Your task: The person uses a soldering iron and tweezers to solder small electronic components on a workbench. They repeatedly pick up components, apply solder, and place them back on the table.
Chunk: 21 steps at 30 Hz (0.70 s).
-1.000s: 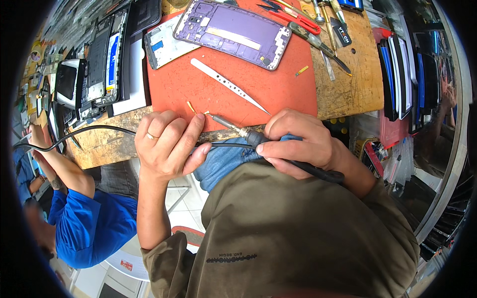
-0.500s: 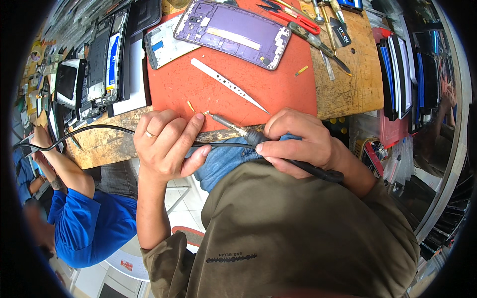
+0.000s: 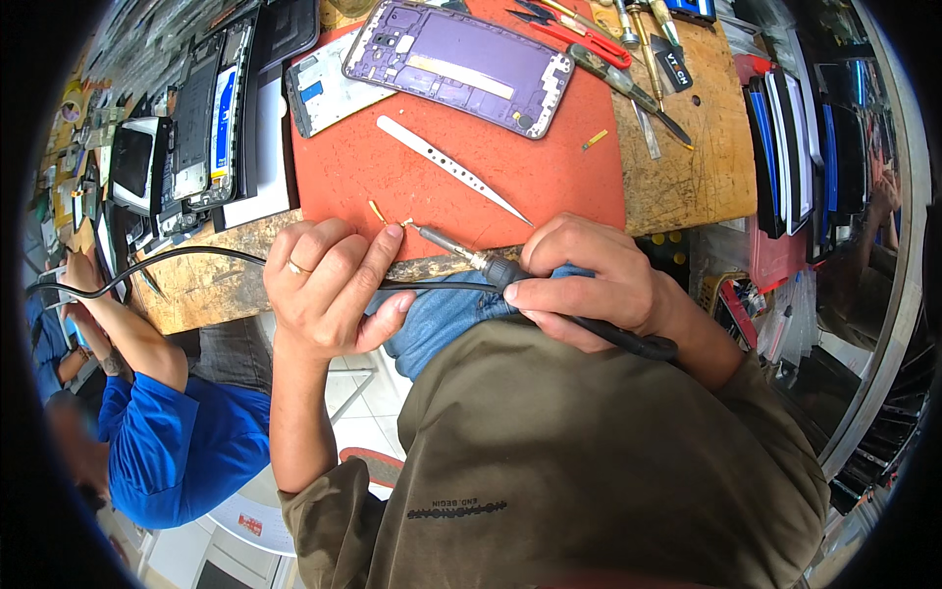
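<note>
My right hand (image 3: 589,280) is closed around the handle of a soldering iron (image 3: 454,247), which slants up to the left. Its tip meets or nearly meets a tiny yellowish strip (image 3: 406,224) at the near edge of a red mat (image 3: 471,118). With its index fingertip, my left hand (image 3: 329,280) presses down beside the tip; its thumb stands apart and the other fingers are bent. Another thin yellow piece (image 3: 377,210) pokes up beyond that fingertip. White tweezers (image 3: 451,168) with holes lie just beyond, pointing toward my right hand.
A purple phone frame (image 3: 459,67) and a silver phone plate (image 3: 329,88) lie on the mat. Pliers, knives and screwdrivers (image 3: 643,59) crowd the far right. An opened phone (image 3: 208,118) sits left. A black cord (image 3: 196,252) runs behind my left hand. A person in blue (image 3: 191,442) sits left.
</note>
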Each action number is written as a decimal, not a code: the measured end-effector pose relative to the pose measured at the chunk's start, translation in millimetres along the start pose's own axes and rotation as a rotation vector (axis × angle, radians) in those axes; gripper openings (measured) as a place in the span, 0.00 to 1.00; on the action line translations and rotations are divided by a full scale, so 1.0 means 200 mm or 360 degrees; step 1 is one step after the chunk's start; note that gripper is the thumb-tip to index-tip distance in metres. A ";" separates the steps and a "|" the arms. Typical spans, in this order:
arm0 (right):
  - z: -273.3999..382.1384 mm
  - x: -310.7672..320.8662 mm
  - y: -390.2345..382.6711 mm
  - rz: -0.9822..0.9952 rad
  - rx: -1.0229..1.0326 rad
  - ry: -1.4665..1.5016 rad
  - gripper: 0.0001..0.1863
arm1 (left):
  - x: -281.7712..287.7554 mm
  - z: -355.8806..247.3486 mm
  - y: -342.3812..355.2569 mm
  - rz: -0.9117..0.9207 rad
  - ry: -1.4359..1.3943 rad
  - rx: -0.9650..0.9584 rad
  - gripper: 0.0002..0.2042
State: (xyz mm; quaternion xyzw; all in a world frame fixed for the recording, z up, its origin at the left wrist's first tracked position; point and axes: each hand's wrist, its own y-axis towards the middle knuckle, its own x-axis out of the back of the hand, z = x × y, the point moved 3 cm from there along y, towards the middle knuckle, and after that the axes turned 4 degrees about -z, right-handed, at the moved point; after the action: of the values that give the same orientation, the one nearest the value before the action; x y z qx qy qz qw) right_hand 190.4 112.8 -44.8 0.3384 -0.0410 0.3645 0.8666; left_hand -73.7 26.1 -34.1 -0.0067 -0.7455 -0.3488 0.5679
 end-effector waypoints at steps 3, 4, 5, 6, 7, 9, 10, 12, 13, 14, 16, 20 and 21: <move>0.00 0.00 0.00 -0.0001 0.0012 0.0000 0.20 | 0.00 -0.01 0.00 0.0003 0.0023 -0.0001 0.24; 0.00 0.00 0.00 -0.0003 0.0015 0.0005 0.20 | 0.00 -0.01 0.00 -0.0003 0.0021 -0.0004 0.24; 0.00 0.00 0.00 0.0002 0.0015 -0.0002 0.20 | 0.00 -0.01 0.00 -0.0009 0.0020 -0.0009 0.24; 0.00 0.00 0.00 0.0006 0.0015 -0.0006 0.20 | 0.00 0.00 0.00 -0.0015 0.0019 -0.0014 0.24; 0.00 0.00 0.00 0.0009 0.0014 -0.0010 0.20 | 0.00 0.00 0.00 -0.0019 0.0018 -0.0016 0.24; 0.00 0.00 0.00 0.0006 0.0008 -0.0020 0.20 | 0.00 0.00 0.00 -0.0025 0.0016 -0.0022 0.23; 0.00 -0.01 0.00 0.0003 0.0005 -0.0025 0.21 | 0.00 0.00 0.00 -0.0023 0.0019 -0.0018 0.23; 0.00 -0.01 -0.01 -0.0013 0.0018 -0.0028 0.21 | 0.00 0.00 0.00 -0.0020 0.0027 -0.0014 0.23; -0.01 -0.01 -0.01 -0.0021 0.0025 -0.0029 0.21 | 0.00 0.00 0.00 -0.0023 0.0021 -0.0011 0.22; -0.01 -0.01 -0.01 -0.0017 0.0026 -0.0032 0.21 | 0.00 0.00 0.01 -0.0029 0.0018 -0.0011 0.22; -0.01 -0.01 -0.01 -0.0015 0.0035 -0.0032 0.20 | 0.00 -0.01 0.01 -0.0029 0.0009 0.0002 0.21; -0.01 -0.01 -0.01 0.0008 0.0037 -0.0041 0.20 | -0.01 -0.01 0.02 -0.0017 0.0005 0.0036 0.20; -0.01 -0.01 -0.01 0.0013 0.0034 -0.0045 0.20 | -0.01 -0.01 0.02 -0.0015 0.0006 0.0040 0.19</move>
State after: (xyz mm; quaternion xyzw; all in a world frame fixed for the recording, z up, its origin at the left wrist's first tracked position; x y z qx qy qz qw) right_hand 190.4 112.0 -47.7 0.3525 -0.0508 0.3637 0.8608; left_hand -70.3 29.2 -33.2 0.0047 -0.7487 -0.3421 0.5678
